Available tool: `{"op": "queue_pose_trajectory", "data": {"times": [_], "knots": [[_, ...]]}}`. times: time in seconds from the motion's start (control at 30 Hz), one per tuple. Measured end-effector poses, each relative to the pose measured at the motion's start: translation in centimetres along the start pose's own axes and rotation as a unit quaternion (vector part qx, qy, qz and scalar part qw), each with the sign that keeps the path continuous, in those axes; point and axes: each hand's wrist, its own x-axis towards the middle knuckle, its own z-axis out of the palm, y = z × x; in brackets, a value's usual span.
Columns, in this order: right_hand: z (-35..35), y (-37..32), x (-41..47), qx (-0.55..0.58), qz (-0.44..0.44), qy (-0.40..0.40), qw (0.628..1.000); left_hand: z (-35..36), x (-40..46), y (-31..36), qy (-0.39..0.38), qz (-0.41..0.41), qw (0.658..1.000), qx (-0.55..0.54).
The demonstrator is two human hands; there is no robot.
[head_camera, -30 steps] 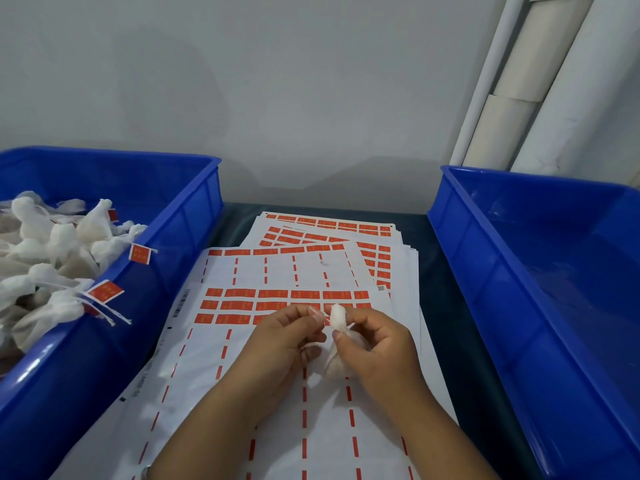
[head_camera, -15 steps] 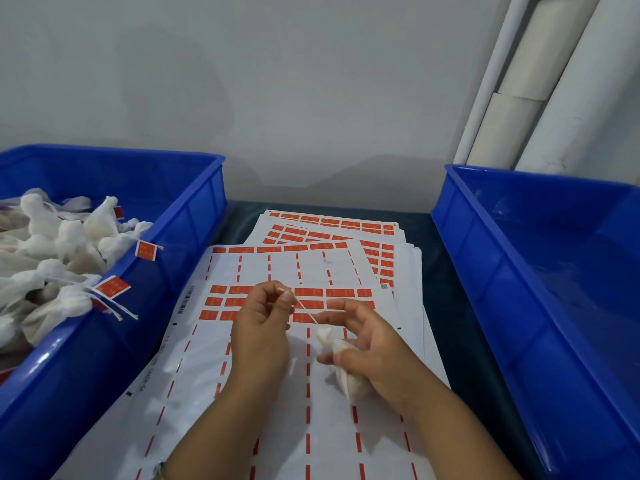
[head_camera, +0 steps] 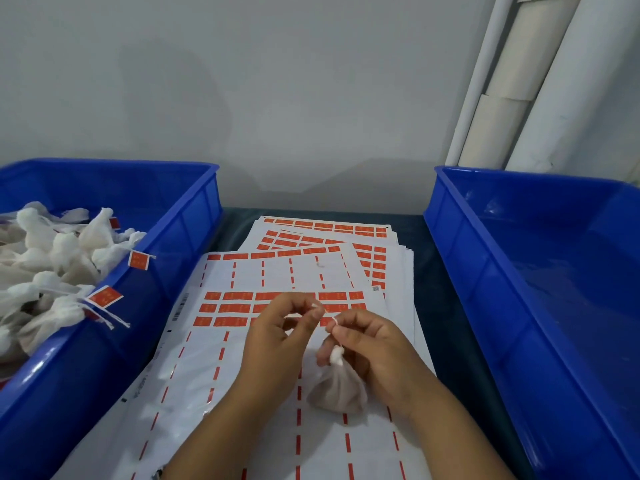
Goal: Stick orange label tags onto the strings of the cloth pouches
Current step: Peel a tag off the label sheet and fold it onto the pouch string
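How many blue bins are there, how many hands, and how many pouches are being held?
Blue bins: 2, the left bin and the right bin
Hands: 2, the left hand and the right hand
Held pouches: 1, the pouch
Total: 5

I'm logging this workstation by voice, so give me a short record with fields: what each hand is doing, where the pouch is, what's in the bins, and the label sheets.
left hand: pinches the string end
right hand: pinches the string near the pouch's neck
pouch: hangs below the right hand, over the top sheet; no tag visible
left bin: tagged pouches
right bin: no pouches visible
label sheets: stacked between the bins, top sheet partly used
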Motion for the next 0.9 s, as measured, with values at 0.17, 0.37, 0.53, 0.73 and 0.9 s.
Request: {"op": "queue_pose_trajectory", "data": {"times": [0.17, 0.37, 0.53, 0.73, 0.9], "knots": [[-1.4, -0.3, 0.4, 0.147, 0.022, 0.141, 0.979, -0.2, 1.2, -0.6, -0.025, -0.081, 0.988, 0.13], [-1.6, -0.1, 0.6, 0.187, 0.028, 0.176, 0.966, 1.3, 2.0, -0.8, -0.088, -0.046, 0.949, 0.299], [-1.6, 0.1, 0.6, 0.202, 0.024, 0.183, 0.962, 3.7, 2.3, -2.1, -0.124, -0.031, 0.93, 0.346], [-1.6, 0.3, 1.1, 0.195, 0.026, 0.19, 0.962, 4.0, 2.3, -3.7, -0.17, 0.013, 0.879, 0.445], [-1.5, 0.4, 1.1, 0.199, 0.032, 0.195, 0.96, 4.1, 2.3, -3.7, -0.159, 0.014, 0.873, 0.461]]}}
